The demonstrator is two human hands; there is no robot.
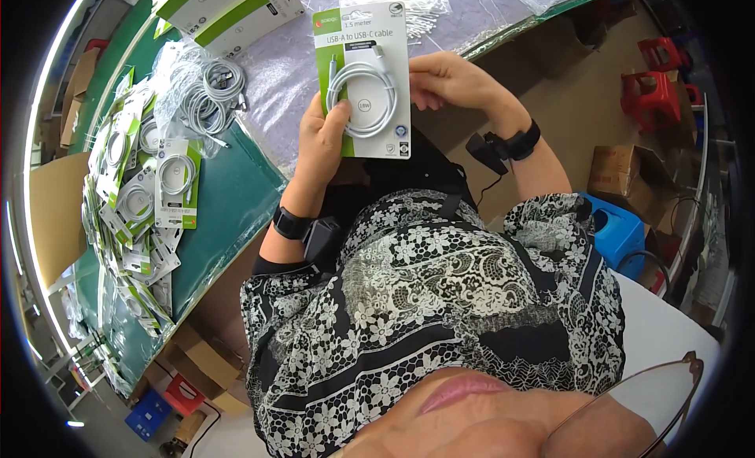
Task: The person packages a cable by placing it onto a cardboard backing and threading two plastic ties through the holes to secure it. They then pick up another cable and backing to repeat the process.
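My left hand [323, 135] holds a white and green cardboard package card [385, 147] upright in front of me, its thumb pressed on the front. A coiled white USB cable [385, 121] is fastened to the card's face. My right hand [448, 79] is at the card's right edge with its fingers curled. Its thumb and index fingertips pass behind the edge, so what they grip, if anything, is hidden.
Left on the green tabletop [228, 214] lies a heap of carded cables [134, 202]. Beyond it are loose coiled cables [212, 96] in clear plastic and green-white boxes [244, 21]. White ties [409, 17] lie at the far side. Red stools [651, 100] and a carton [625, 179] stand right.
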